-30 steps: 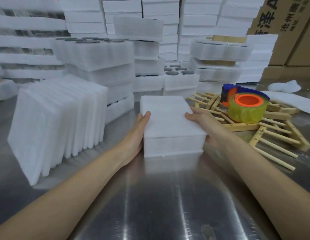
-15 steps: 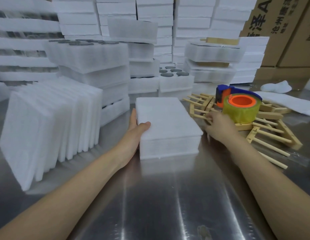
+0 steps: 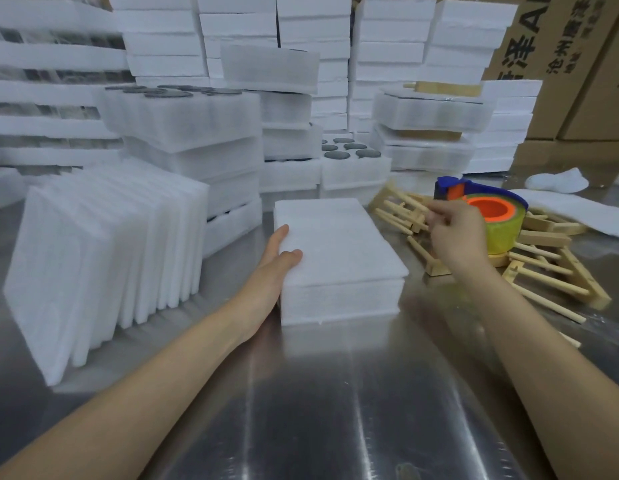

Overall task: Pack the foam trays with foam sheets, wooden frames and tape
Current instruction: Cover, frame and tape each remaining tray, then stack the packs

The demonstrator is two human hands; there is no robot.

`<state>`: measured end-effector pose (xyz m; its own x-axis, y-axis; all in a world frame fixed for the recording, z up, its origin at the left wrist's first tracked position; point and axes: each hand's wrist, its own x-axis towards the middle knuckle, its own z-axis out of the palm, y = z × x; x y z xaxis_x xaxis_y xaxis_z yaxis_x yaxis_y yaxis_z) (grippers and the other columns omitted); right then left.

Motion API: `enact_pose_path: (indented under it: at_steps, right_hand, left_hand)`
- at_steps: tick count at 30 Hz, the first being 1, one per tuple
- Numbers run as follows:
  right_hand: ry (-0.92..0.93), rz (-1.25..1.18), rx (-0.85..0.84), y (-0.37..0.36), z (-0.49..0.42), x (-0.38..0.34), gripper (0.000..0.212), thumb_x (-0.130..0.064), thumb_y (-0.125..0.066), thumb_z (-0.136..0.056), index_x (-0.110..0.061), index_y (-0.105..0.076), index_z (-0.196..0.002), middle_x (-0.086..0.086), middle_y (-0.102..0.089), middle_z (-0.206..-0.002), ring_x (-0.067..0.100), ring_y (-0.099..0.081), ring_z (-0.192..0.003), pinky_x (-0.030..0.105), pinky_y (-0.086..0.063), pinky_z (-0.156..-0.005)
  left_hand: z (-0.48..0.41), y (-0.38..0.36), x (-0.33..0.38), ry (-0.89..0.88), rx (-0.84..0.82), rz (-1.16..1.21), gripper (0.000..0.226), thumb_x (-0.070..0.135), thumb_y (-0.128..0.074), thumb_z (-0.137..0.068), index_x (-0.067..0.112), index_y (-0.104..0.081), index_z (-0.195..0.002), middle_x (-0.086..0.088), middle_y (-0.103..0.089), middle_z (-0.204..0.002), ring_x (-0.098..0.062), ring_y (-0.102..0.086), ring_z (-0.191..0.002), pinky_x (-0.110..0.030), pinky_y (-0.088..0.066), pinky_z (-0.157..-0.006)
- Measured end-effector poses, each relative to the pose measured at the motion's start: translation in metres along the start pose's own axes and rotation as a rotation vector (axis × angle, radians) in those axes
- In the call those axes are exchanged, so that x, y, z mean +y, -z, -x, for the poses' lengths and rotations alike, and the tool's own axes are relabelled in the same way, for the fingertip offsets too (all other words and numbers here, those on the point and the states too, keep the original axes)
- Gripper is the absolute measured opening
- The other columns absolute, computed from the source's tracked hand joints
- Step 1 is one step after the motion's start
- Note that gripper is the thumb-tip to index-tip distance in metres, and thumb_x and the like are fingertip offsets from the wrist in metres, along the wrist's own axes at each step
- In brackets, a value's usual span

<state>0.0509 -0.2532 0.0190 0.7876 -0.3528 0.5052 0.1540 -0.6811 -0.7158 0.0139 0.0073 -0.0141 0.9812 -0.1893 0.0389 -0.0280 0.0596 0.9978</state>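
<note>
Steadying foam tray [image 3: 339, 303] with my flat left hand [image 3: 274, 259] | right hand [image 3: 453, 233] pinches wooden frame [image 3: 403, 212] | I'd lift it straight, untangled.

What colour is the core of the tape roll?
Bright orange; the core sits inside yellow-green tape. The head view shows it best.

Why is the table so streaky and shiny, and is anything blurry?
Head view: light glares in pale streaks off the steel table, which mirrors the foam tray; the right hand and the frame it pinches are slightly motion-blurred; the wide lens bows the foam stacks at the left edge.
</note>
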Motion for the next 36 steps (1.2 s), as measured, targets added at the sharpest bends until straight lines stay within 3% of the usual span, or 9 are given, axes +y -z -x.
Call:
enact_pose_path:
  at_steps: [2,4,6,9,11,19,26,30,36]
  right_hand:
    - [-0.015,-0.151,0.103,0.005,0.004,-0.012,0.027,-0.007,-0.052,-0.097,-0.014,-0.067,-0.119,0.004,-0.062,-0.111,0.019,-0.058,-0.104,0.033,-0.049,-0.091]
    - [0.088,-0.282,0.125,0.008,0.010,-0.027,0.027,-0.007,-0.057,-0.094,-0.018,-0.067,-0.117,0.000,-0.058,-0.103,0.001,-0.057,-0.093,0.016,-0.047,-0.083]
    - [0.228,-0.347,-0.073,0.010,0.014,-0.035,0.028,-0.003,-0.063,-0.090,-0.022,-0.067,-0.110,0.005,-0.057,-0.099,-0.008,-0.055,-0.079,0.009,-0.044,-0.076]
    - [0.328,-0.175,-0.508,0.009,0.019,-0.037,0.026,-0.004,-0.068,-0.087,-0.028,-0.071,-0.096,0.007,-0.064,-0.095,0.013,-0.058,-0.085,0.022,-0.045,-0.079]
    - [0.273,-0.130,-0.627,0.007,0.019,-0.033,0.024,-0.005,-0.066,-0.088,-0.028,-0.073,-0.091,0.010,-0.067,-0.098,0.026,-0.058,-0.094,0.035,-0.045,-0.084]
    - [0.345,-0.170,-0.661,-0.003,0.031,-0.041,0.007,-0.014,-0.072,-0.085,-0.018,-0.074,-0.090,0.003,-0.065,-0.093,0.012,-0.058,-0.092,0.016,-0.041,-0.085]
    - [0.245,-0.191,-0.674,-0.003,0.033,-0.047,0.009,-0.015,-0.070,-0.086,-0.023,-0.075,-0.087,0.000,-0.068,-0.095,0.006,-0.056,-0.085,0.012,-0.040,-0.076]
    - [0.240,-0.192,-0.648,-0.003,0.036,-0.051,0.007,-0.017,-0.073,-0.084,-0.024,-0.076,-0.084,0.004,-0.067,-0.090,0.013,-0.054,-0.080,0.016,-0.039,-0.069]
    - [0.259,-0.196,-0.641,-0.003,0.037,-0.052,0.007,-0.016,-0.073,-0.084,-0.023,-0.076,-0.085,0.005,-0.067,-0.090,0.017,-0.054,-0.080,0.024,-0.042,-0.073]
  left_hand:
    - [-0.001,0.000,0.000,0.008,0.004,0.007,0.055,0.025,-0.044,-0.100,0.041,-0.025,-0.148,0.012,-0.053,-0.137,-0.001,-0.057,-0.112,-0.017,-0.043,-0.090]
    - [-0.001,0.000,-0.001,0.014,0.001,0.013,0.055,0.025,-0.044,-0.099,0.041,-0.024,-0.148,0.012,-0.052,-0.137,0.000,-0.057,-0.112,-0.017,-0.043,-0.089]
    - [-0.001,0.000,-0.001,0.015,-0.006,0.015,0.055,0.026,-0.045,-0.099,0.042,-0.024,-0.148,0.014,-0.053,-0.136,0.002,-0.058,-0.111,-0.016,-0.043,-0.088]
    - [-0.001,0.001,-0.001,0.013,-0.008,0.005,0.055,0.028,-0.045,-0.099,0.043,-0.023,-0.148,0.014,-0.050,-0.139,-0.002,-0.055,-0.117,-0.020,-0.041,-0.098]
    - [-0.001,0.001,-0.001,0.014,-0.008,0.002,0.055,0.029,-0.044,-0.100,0.044,-0.022,-0.148,0.015,-0.050,-0.139,-0.004,-0.054,-0.120,-0.025,-0.038,-0.105]
    - [-0.003,0.000,-0.002,0.009,-0.008,0.018,0.057,0.031,-0.042,-0.101,0.044,-0.016,-0.149,0.015,-0.039,-0.148,-0.008,-0.045,-0.131,-0.030,-0.030,-0.114]
    - [-0.005,0.000,-0.002,-0.052,-0.027,-0.019,0.056,0.032,-0.047,-0.097,0.046,-0.023,-0.146,0.032,-0.054,-0.121,0.013,-0.058,-0.106,-0.014,-0.045,-0.084]
    - [-0.003,0.000,-0.001,-0.014,-0.018,-0.006,0.060,0.031,-0.043,-0.100,0.042,-0.014,-0.150,0.015,-0.042,-0.145,-0.004,-0.047,-0.127,-0.024,-0.038,-0.102]
    - [-0.002,-0.003,0.001,0.002,-0.005,0.007,0.058,0.029,-0.041,-0.101,0.042,-0.012,-0.150,0.011,-0.040,-0.148,-0.009,-0.045,-0.129,-0.029,-0.034,-0.110]
